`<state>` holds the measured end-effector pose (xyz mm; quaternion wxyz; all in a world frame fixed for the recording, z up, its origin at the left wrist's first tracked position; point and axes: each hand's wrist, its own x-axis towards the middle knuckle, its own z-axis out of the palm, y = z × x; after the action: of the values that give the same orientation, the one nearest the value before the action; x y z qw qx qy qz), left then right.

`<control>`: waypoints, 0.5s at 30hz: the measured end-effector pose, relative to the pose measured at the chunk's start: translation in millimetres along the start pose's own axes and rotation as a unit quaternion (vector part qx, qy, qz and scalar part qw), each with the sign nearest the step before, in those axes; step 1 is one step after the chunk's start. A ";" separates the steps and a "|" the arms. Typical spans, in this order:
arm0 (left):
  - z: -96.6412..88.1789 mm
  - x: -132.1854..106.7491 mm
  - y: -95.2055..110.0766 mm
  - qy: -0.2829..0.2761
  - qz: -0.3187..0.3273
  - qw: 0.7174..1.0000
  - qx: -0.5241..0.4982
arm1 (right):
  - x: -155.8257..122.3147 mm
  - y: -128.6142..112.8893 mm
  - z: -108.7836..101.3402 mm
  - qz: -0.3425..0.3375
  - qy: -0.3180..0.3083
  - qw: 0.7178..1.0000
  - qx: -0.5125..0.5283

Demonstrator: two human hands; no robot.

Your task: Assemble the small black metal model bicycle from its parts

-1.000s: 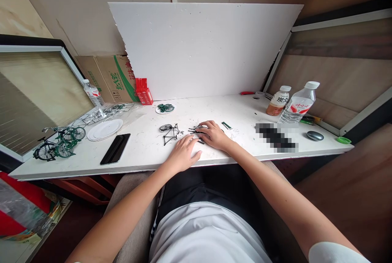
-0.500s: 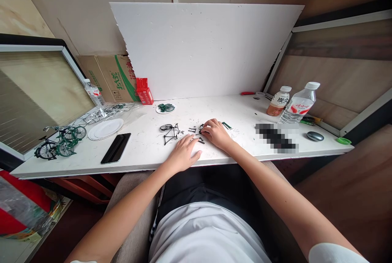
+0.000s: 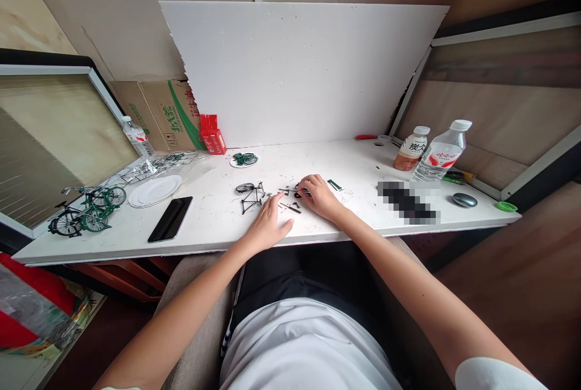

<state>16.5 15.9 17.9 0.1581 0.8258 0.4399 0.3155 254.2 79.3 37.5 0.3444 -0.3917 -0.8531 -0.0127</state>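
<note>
My left hand (image 3: 267,225) rests at the table's front half, fingers stretched out and thumb apart, with the fingertips beside small black model parts. Just right of it lies a thin black rod-like piece (image 3: 290,208). My right hand (image 3: 321,197) is curled down over small dark parts, its fingers pressed together; what they grip is mostly hidden. A partly built black model bicycle (image 3: 252,195) lies left of my left fingertips, one wheel attached to its frame. Past my right hand is a small green part (image 3: 334,185).
Finished model bicycles (image 3: 91,211) stand at the left, near a phone (image 3: 170,219) and white discs (image 3: 155,190). Green parts lie on a small plate (image 3: 232,162) farther back. Bottles (image 3: 438,157) and a mouse (image 3: 464,200) are at the right. A white board (image 3: 304,69) leans behind.
My left hand has drawn slightly left, and the black rod-like piece beside it now shows more fully. My right hand stays over the small parts, with a little finger movement.
</note>
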 end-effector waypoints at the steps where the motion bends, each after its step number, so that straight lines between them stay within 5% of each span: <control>1: -0.8 0.2 0.7 0.000 -0.002 1.000 -0.005 | 0.1 -1.8 -1.0 0.000 0.007 1.000 0.008; 9: -7.2 0.4 9.0 0.014 -0.008 1.000 -0.024 | 0.7 -8.7 -6.9 0.006 0.037 0.998 0.048; 15: -6.6 5.3 -1.3 0.133 -0.015 0.986 -0.103 | 1.9 -10.7 -9.0 0.007 0.054 0.997 0.061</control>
<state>13.5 21.0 24.2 0.1873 0.7489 0.4349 0.4636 251.3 70.6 48.2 0.4132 -0.3746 -0.8297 0.0209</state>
